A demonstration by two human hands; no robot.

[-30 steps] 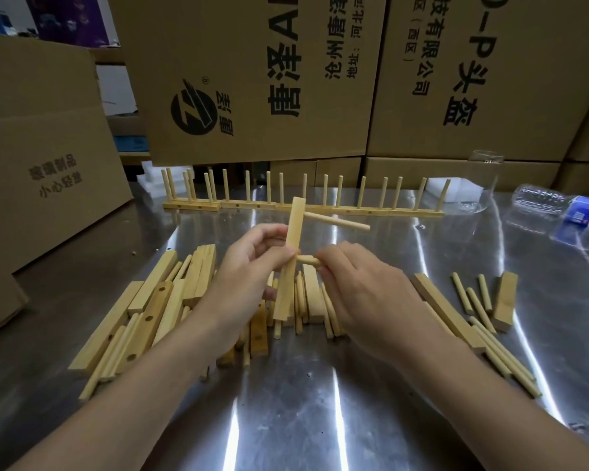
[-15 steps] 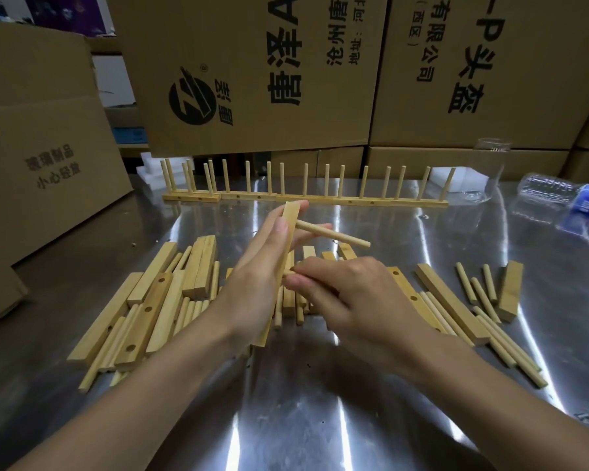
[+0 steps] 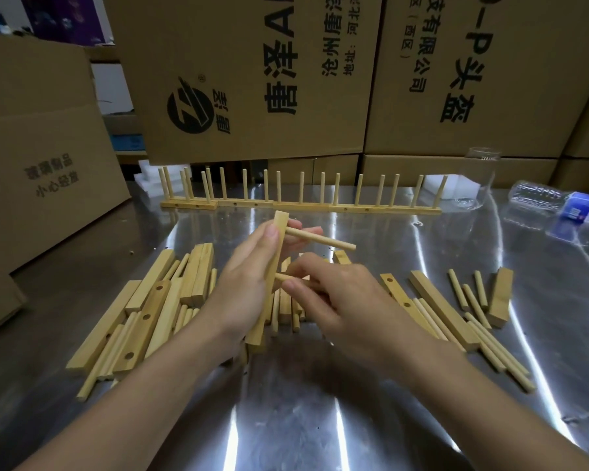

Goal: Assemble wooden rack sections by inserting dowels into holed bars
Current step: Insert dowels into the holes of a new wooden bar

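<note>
Steel tabletop (image 3: 286, 419) before cartons (image 3: 252, 79): second dowel meets bar.
Left hand (image 3: 245, 290) grips the bar (image 3: 279, 232) above mid-tabletop, its long axis tilted near-to-far; the upper dowel (image 3: 320, 237) is seated, pointing right. Right hand (image 3: 337, 294) pinches the lower dowel (image 3: 281, 277) crosswise, tip at the bar's right face; whether it has entered a hole cannot be told.

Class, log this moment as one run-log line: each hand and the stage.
left hand: grips holed bar | right hand: pinches lower dowel at bar | upper dowel: seated near bar top
</note>
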